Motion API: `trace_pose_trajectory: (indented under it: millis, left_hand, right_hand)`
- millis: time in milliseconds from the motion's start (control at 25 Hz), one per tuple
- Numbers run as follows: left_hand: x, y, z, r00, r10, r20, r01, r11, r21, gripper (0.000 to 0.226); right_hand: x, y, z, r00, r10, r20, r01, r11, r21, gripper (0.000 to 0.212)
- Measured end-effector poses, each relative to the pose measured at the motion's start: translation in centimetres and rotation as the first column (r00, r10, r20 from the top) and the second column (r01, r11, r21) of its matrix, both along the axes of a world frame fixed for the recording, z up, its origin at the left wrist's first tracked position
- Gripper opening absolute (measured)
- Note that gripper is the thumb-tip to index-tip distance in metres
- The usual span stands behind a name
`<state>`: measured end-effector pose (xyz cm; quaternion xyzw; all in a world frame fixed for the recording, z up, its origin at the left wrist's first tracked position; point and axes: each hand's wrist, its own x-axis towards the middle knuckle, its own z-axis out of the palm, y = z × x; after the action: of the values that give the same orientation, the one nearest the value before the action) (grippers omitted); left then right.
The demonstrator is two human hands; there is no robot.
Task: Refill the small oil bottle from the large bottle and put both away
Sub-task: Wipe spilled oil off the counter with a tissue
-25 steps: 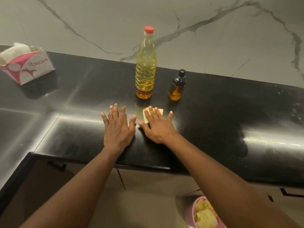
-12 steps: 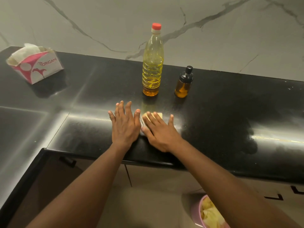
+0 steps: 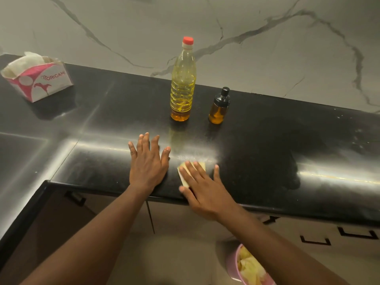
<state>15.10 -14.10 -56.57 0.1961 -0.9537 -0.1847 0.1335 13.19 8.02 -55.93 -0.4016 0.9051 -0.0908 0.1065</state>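
Note:
The large clear oil bottle with a red cap stands upright on the black counter, near the marble wall. Right of it stands the small amber bottle with a black top on. Both are capped and untouched. My left hand lies flat on the counter with fingers spread, in front of the large bottle. My right hand presses flat on a folded pale yellow tissue near the counter's front edge.
A pink and white tissue box sits at the far left of the counter. A sink basin is sunk in at the left. Cabinet doors with black handles are below. A pink bin with used tissue stands on the floor.
My right hand has slid the tissue toward the front edge and a little right, away from my left hand. The left hand has stayed flat in place.

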Motion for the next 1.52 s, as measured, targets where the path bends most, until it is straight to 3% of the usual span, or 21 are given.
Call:
trace_pose_trajectory:
  millis: [120,240,360,480,600,720,840,960,1080,1200,1320,1400,1520]
  left_hand:
    - [0.1,0.2,-0.1,1.000,-0.001,0.017,0.002,1.000,-0.025,0.066]
    - [0.0,0.1,0.1,0.999,0.003,0.032,-0.003,1.000,-0.018,0.070]
    - [0.0,0.1,-0.1,0.999,0.010,0.041,-0.009,1.000,-0.021,0.073]
    - [-0.1,0.0,0.1,0.999,0.000,0.049,0.001,1.000,-0.021,0.074]
    - [0.2,0.0,0.1,0.998,0.016,0.056,-0.015,1.000,-0.012,0.075]
    - [0.4,0.0,0.2,0.994,0.030,0.102,-0.029,0.999,-0.013,0.080]
    - [1.0,-2.5,0.4,0.992,0.012,0.128,-0.003,0.998,-0.070,0.084]
    - [2.7,-5.7,0.2,0.982,0.016,0.189,-0.008,0.999,-0.044,0.082]
    - [4.0,-5.5,-0.4,0.983,0.022,0.182,-0.018,1.000,-0.022,0.079]
    - [3.9,-4.8,-0.1,0.985,0.066,0.158,-0.066,0.998,-0.005,0.078]
    - [3.8,-4.9,0.1,0.982,0.103,0.158,-0.104,0.995,-0.002,0.075]
    - [3.9,-4.9,0.1,0.982,0.102,0.161,-0.105,0.994,0.009,0.074]
    - [4.0,-4.7,0.3,0.983,0.115,0.143,-0.118,0.993,0.011,0.074]
  right_hand:
    - [-0.3,4.9,-0.2,0.994,-0.089,-0.060,0.092,0.995,0.048,0.072]
    - [-4.2,2.3,1.7,0.970,-0.241,-0.038,0.244,0.961,0.131,0.073]
    - [-2.1,-1.9,1.7,0.989,-0.148,0.011,0.148,0.988,0.049,0.075]
    - [3.4,1.0,-0.5,1.000,-0.007,-0.011,0.006,1.000,-0.027,0.078]
    - [1.6,4.9,-0.5,0.991,-0.125,-0.047,0.126,0.992,0.011,0.082]
    - [-2.5,2.6,1.4,0.967,-0.256,0.013,0.255,0.964,0.071,0.083]
    - [-1.0,-1.6,1.5,0.993,-0.113,0.021,0.113,0.994,0.006,0.083]
    - [4.1,0.4,-0.8,0.999,0.041,0.007,-0.040,0.997,-0.069,0.087]
    - [3.8,2.3,-1.1,0.999,-0.031,-0.010,0.030,0.998,-0.048,0.090]
    - [-0.1,-2.2,0.6,0.992,-0.120,0.024,0.119,0.992,0.038,0.093]
    - [1.2,-7.0,0.8,1.000,-0.004,0.022,0.003,1.000,0.016,0.094]
    - [4.6,-5.8,-0.4,0.994,0.111,-0.005,-0.111,0.993,-0.046,0.093]
    - [4.9,-0.9,-1.5,0.997,0.062,-0.051,-0.065,0.996,-0.059,0.092]
